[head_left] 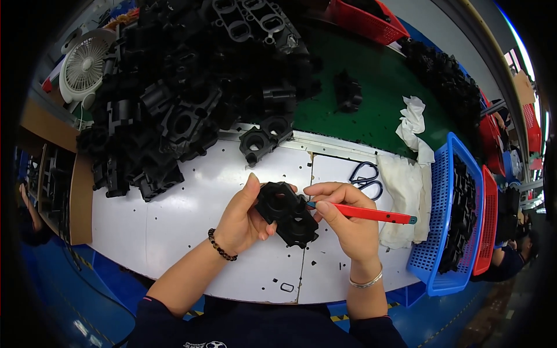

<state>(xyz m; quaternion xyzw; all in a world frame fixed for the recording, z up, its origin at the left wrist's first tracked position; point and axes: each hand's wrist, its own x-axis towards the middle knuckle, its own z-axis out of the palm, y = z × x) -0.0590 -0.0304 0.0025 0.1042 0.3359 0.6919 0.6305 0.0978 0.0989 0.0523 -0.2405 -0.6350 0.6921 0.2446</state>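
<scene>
A black molded plastic part [288,213] with round openings is held above the white tabletop. My left hand [239,216] is closed around its left side, thumb up along the edge. My right hand [352,227] grips a slim red-handled utility knife [371,213], whose tip meets the part's right edge. The fingers of my right hand also reach close to that edge. Just beyond my left hand, a similar black part [253,145] lies at the table's far edge.
A heap of black parts [145,127] covers the left and back. Dark-handled scissors [365,179] and a white cloth [400,197] lie right of my hands. A blue basket [430,255] of black parts stands at the right. Beyond the metal rail runs a green belt [325,64]. A fan [87,64] stands far left.
</scene>
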